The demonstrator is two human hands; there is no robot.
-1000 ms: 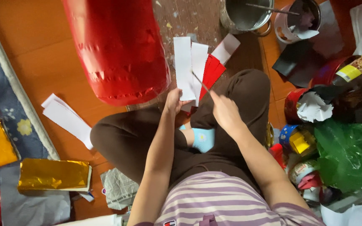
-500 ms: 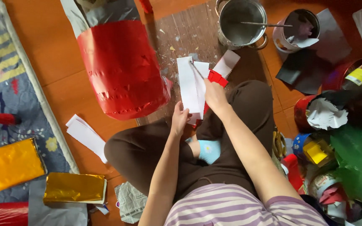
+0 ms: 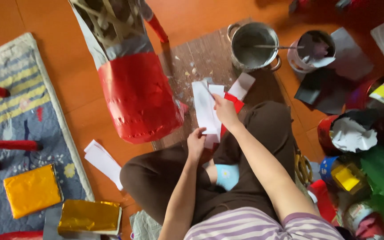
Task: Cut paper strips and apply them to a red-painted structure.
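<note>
Your left hand pinches the lower end of a white paper strip, fingers closed on its bottom edge, while your right hand presses down on the strip's upper part, fingers together on the paper. The strip lies over your crossed legs, above a brown board on the orange floor, with more white strips and a red paper piece just beside your right hand.

Beyond the strips stands a metal pot holding grey paste, with a thin stick resting across its rim. Just right of it, a small bucket holds dark contents and a scrap of paper. A large red-covered form lies to your left. Near your left knee lie loose white strips, and a gold foil pack and an orange foil pack lie further left.
</note>
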